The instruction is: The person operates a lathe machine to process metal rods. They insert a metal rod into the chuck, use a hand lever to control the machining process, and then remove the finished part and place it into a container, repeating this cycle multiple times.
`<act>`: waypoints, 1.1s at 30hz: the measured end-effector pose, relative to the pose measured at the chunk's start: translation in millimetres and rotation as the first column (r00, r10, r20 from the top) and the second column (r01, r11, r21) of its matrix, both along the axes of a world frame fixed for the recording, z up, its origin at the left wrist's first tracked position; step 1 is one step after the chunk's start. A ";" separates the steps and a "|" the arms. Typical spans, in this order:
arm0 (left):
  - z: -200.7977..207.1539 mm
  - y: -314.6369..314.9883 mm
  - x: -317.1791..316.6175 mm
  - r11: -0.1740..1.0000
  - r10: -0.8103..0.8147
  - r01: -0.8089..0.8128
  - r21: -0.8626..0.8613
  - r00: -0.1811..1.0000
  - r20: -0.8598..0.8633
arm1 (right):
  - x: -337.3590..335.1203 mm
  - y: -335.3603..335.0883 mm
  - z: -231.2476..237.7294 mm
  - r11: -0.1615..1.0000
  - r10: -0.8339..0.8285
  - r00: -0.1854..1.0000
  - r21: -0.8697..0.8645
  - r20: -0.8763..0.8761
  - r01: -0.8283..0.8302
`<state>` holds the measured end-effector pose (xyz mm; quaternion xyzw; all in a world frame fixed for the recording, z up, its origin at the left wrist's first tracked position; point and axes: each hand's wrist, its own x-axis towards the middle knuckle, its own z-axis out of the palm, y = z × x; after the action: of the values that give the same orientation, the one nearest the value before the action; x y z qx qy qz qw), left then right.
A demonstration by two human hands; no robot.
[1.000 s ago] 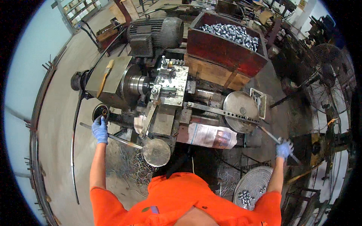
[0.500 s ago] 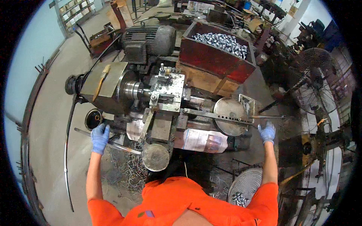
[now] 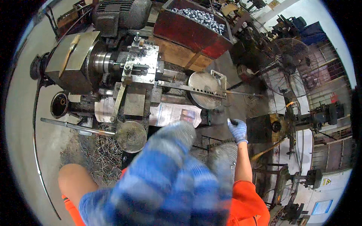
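Note:
My left hand [image 3: 162,180], in a blue and grey knit glove, is raised close to the camera and smeared by motion. It covers the lower middle of the view; whether its fingers hold anything cannot be made out. At the right, my right hand [image 3: 237,130] wears a matching glove and hangs in the air with fingers loosely apart, nothing visible in it. Nearest to it is the perforated flat bar [image 3: 192,89] above a round metal disc [image 3: 203,81]. A greasy lathe-like machine [image 3: 141,64] stands ahead, with a long-handled lever [image 3: 77,127] and round plate [image 3: 131,136] in front.
Behind the machine stand a motor [image 3: 118,17] and a red bin [image 3: 188,34] of small metal parts. A brush [image 3: 69,54] lies on the headstock. Metal shavings [image 3: 103,154] cover the floor at lower left. At right are a pedestal fan [image 3: 288,64] and other machines.
My left hand has left the lever area and come up close to the camera. The right hand has drawn slightly inward. The view has shifted right and downward.

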<state>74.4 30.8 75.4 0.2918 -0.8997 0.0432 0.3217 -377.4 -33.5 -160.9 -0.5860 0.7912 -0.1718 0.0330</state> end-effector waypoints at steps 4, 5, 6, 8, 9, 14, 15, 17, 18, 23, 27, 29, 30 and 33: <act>-0.9 7.1 -1.3 0.996 -0.087 0.087 0.005 0.996 -0.008 | 5.0 12.1 -6.1 0.999 0.004 0.999 0.047 -0.054 -0.002; -0.6 8.8 -2.7 0.994 -0.112 0.112 0.005 0.994 -0.007 | 6.6 13.3 -9.2 0.999 0.010 0.999 0.049 -0.044 -0.008; -0.5 10.3 -0.6 0.992 -0.124 0.124 0.008 0.992 -0.007 | 7.9 13.9 -11.8 0.999 0.017 0.999 0.051 -0.035 -0.015; -1.3 11.5 4.9 0.988 -0.150 0.151 0.025 0.989 -0.004 | 13.5 15.1 -9.1 0.998 0.021 1.000 0.053 -0.020 -0.020; -1.5 11.9 7.6 0.986 -0.163 0.163 0.031 0.987 0.002 | 17.9 12.4 -8.1 0.998 0.033 0.999 0.044 -0.005 -0.033; -15.1 18.0 50.0 0.963 -0.203 0.196 0.184 0.979 0.019 | 31.8 13.5 -4.9 0.987 0.157 0.986 -0.013 -0.056 -0.158; -24.0 21.8 66.0 0.950 -0.178 0.166 0.265 0.984 0.024 | 34.9 12.6 -2.9 0.985 0.171 0.984 -0.016 -0.056 -0.172; -48.6 30.7 96.6 0.895 -0.080 0.054 0.444 0.996 0.040 | 35.5 17.7 0.0 0.986 0.165 0.985 -0.019 -0.051 -0.166; -85.1 32.4 116.7 0.839 0.015 -0.028 0.543 0.999 0.029 | 31.8 28.2 5.0 0.992 0.118 0.990 -0.031 -0.072 -0.121; -251.4 66.6 214.9 0.302 0.591 -0.795 0.526 0.589 0.551 | 13.7 24.6 -7.6 0.993 0.098 0.995 -0.060 -0.032 -0.100; -354.8 34.5 277.3 0.039 0.775 -0.916 0.399 0.280 0.567 | 44.7 14.0 -2.3 0.985 0.144 0.989 -0.103 0.035 -0.140; -365.3 10.3 284.1 0.152 0.736 -0.941 0.303 0.313 0.601 | 57.4 13.1 2.6 0.972 0.215 0.976 -0.108 0.046 -0.209; -373.1 -6.4 283.0 0.226 0.709 -0.940 0.257 0.340 0.618 | 53.1 17.3 -3.1 0.970 0.223 0.973 -0.115 0.062 -0.215; -399.8 -37.4 277.6 0.310 0.435 -0.886 0.345 0.455 0.777 | 62.8 28.6 5.6 0.991 0.127 0.989 -0.037 0.070 -0.125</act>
<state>351.9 -6.7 -324.5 0.7277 -0.6627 -0.0969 -0.1480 -314.7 -4.9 -155.3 -0.6289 0.7479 -0.2030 0.0628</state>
